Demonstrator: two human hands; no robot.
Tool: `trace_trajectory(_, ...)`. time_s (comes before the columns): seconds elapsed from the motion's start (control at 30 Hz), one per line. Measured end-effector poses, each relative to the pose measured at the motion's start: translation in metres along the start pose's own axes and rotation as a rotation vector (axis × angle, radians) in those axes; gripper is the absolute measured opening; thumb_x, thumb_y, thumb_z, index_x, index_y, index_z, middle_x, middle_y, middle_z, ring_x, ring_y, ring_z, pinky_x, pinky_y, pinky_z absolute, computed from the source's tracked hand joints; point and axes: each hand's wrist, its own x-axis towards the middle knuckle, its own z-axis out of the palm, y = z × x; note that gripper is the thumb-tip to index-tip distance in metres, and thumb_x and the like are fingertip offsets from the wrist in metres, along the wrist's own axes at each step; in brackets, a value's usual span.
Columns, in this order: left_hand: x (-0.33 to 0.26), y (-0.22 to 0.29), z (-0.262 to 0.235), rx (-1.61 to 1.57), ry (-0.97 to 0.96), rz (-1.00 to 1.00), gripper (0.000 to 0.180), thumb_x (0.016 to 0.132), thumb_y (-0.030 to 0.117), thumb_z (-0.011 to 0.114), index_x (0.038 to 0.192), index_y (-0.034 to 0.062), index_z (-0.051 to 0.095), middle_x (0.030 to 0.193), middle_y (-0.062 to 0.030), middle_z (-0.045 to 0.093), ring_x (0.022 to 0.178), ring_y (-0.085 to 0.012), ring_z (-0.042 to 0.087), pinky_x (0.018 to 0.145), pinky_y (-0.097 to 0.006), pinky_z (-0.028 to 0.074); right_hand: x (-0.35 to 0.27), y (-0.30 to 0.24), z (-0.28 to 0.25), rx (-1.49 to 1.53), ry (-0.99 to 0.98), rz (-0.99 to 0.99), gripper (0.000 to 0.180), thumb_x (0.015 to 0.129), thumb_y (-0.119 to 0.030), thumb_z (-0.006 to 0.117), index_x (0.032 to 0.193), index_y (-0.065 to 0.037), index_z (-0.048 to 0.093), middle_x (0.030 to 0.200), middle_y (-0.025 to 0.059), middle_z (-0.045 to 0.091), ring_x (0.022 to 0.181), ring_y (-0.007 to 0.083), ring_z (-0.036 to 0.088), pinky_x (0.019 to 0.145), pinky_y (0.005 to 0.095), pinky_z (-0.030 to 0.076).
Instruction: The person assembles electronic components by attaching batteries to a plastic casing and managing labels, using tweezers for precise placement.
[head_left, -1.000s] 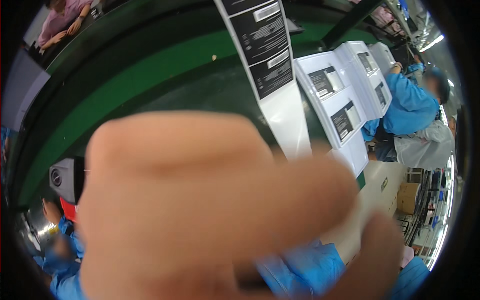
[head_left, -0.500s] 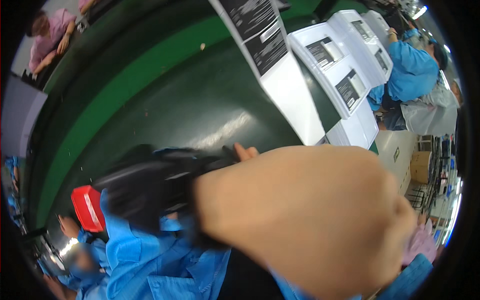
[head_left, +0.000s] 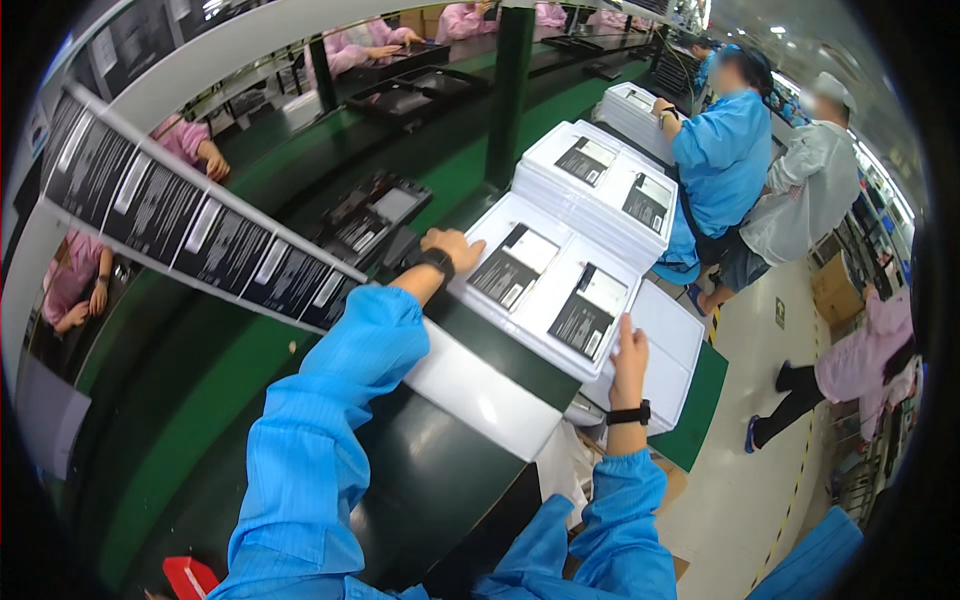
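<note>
A white plastic tray (head_left: 546, 292) tops a stack in front of me, two flat rectangular packs lying in it. The left pack (head_left: 507, 275) and the right pack (head_left: 578, 325) are partly black with print, partly white. My left hand (head_left: 452, 250) has its fingers closed over the tray's left rim. At the opposite rim, my right hand (head_left: 628, 358) grips the near right corner, fingers partly hidden by the edge. Both wrists wear black bands. Beside my left forearm runs a long strip of black printed labels (head_left: 200, 215), ending in a blank white length (head_left: 490, 400).
Behind stands another white tray stack (head_left: 610, 215) with similar packs. A black device part (head_left: 375, 215) lies on the dark green bench, near a green post (head_left: 510, 95). A red bin (head_left: 188, 577) is at lower left. Co-workers in blue, pink and pale clothing are around.
A large blurred hand and wrist filled the front of the view earlier. Now both my hands are on the tray's rims, and the view has swung towards the tray stacks.
</note>
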Motion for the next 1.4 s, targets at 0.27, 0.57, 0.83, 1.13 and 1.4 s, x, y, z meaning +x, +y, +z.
trace_trajectory(0.27,-0.022,0.011,-0.012,-0.093,-0.129,0.009,0.1,0.078,0.08,0.067,0.102,-0.0173,0.071,0.101,-0.0351,0.072,0.096,-0.0419,0.074,0.084,-0.044,0.06,-0.022,0.014,-0.003,0.552,-0.299,-0.047,0.036,0.104,-0.011,0.058,0.138,0.001,0.052,0.125,0.0104,0.066,0.105,0.0186,0.068,0.09,0.033,0.057)
trace_trajectory(0.57,-0.068,0.074,-0.03,-0.347,-0.336,0.289,0.079,0.093,0.067,0.061,0.096,-0.0114,0.074,0.089,-0.0304,0.073,0.088,-0.0406,0.074,0.082,-0.043,0.058,-0.07,-0.016,-0.087,0.442,-0.084,-0.243,0.045,0.102,-0.012,0.059,0.143,0.003,0.049,0.126,0.0132,0.066,0.109,0.0197,0.067,0.095,0.0328,0.055)
trace_trajectory(0.83,0.059,0.144,-0.135,-0.376,0.04,0.362,0.053,0.093,0.048,0.068,0.103,-0.004,0.076,0.096,-0.0175,0.076,0.09,-0.0227,0.073,0.08,-0.036,0.056,0.087,-0.163,-0.046,0.551,-0.423,-0.267,0.037,0.106,-0.016,0.058,0.137,0.003,0.054,0.121,0.0135,0.069,0.1,0.0212,0.072,0.086,0.0349,0.06)
trace_trajectory(1.13,0.19,0.124,-0.072,-0.482,0.177,0.132,0.042,0.091,0.027,0.058,0.115,-0.0046,0.073,0.111,-0.0256,0.073,0.109,-0.0356,0.07,0.095,-0.042,0.052,0.244,-0.199,0.04,0.507,-0.503,-0.102,0.037,0.102,-0.011,0.06,0.131,0.011,0.054,0.116,0.0221,0.069,0.094,0.0303,0.074,0.082,0.0425,0.064)
trace_trajectory(1.4,0.176,0.129,-0.043,-0.327,0.269,0.214,0.049,0.098,0.036,0.052,0.119,-0.0059,0.068,0.114,-0.0313,0.07,0.109,-0.0449,0.068,0.097,-0.046,0.051,0.261,-0.184,0.025,0.412,-0.464,0.0,0.041,0.103,-0.014,0.061,0.134,0.012,0.051,0.116,0.0215,0.068,0.091,0.0293,0.074,0.077,0.0421,0.063)
